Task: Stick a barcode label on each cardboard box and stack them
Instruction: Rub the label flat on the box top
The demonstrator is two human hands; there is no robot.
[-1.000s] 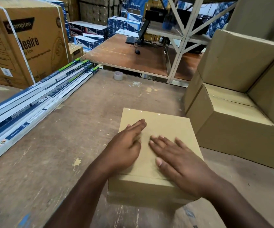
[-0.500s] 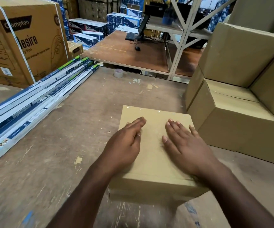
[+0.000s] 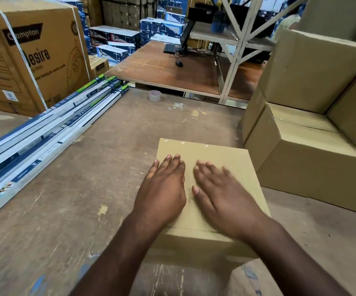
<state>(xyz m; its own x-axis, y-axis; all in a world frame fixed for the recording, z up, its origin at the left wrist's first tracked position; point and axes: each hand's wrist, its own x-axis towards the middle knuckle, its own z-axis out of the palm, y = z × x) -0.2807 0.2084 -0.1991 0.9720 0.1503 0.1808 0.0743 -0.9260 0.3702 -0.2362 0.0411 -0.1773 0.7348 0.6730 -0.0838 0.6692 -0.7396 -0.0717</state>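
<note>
A plain cardboard box (image 3: 232, 159) sits on the worn wooden table (image 3: 83, 189) right in front of me. My left hand (image 3: 162, 189) lies flat on the left part of its top, fingers together. My right hand (image 3: 222, 193) lies flat beside it, fingers slightly spread and blurred. Neither hand grips anything. No barcode label shows on the box top; the area under my palms is hidden. A stack of larger plain cardboard boxes (image 3: 305, 159) stands to the right, close to the small box.
Long boxed tube lights (image 3: 51, 129) lie diagonally on the left. A big printed carton (image 3: 33, 56) stands at far left. A tape roll (image 3: 155, 96) sits at the table's far edge. Beyond are a desk (image 3: 164, 71) and a metal rack (image 3: 234, 60).
My right hand has slid back left across the box top, close to my left hand. My left hand has stayed nearly in place.
</note>
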